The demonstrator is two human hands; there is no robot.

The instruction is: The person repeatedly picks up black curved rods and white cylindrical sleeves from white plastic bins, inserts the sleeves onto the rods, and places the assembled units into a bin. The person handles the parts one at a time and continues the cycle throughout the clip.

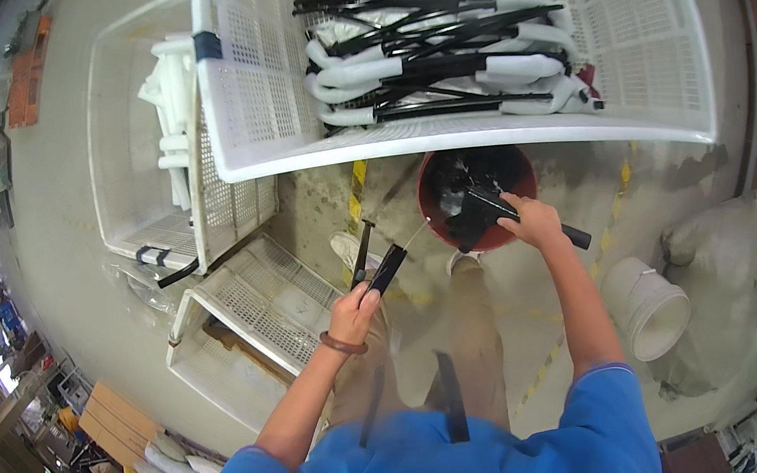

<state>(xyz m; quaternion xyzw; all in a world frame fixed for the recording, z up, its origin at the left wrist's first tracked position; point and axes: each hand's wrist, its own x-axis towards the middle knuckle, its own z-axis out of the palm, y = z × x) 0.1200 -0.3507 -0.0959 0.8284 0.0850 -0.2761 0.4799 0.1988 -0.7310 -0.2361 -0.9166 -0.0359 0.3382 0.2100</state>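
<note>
My left hand [353,311] is closed around a black metal frame piece [390,265] whose two dark bars point away from me. From the tip of the right-hand bar a thin pale line, a wire or a trickle, runs toward the red bucket [423,206]. Over this bucket my right hand [537,223] grips a black tube [488,200], its other end sticking out to the right of my hand. Dark contents with white glints fill the bucket; I cannot tell what they are.
A large white basket [609,135] ahead holds several black bars with white-wrapped curved ends. To its left, another basket [100,147] holds white-wrapped pieces. An upturned crate [270,304] lies by my left arm. A white bucket [659,322] lies at right, beside plastic sheeting [722,267].
</note>
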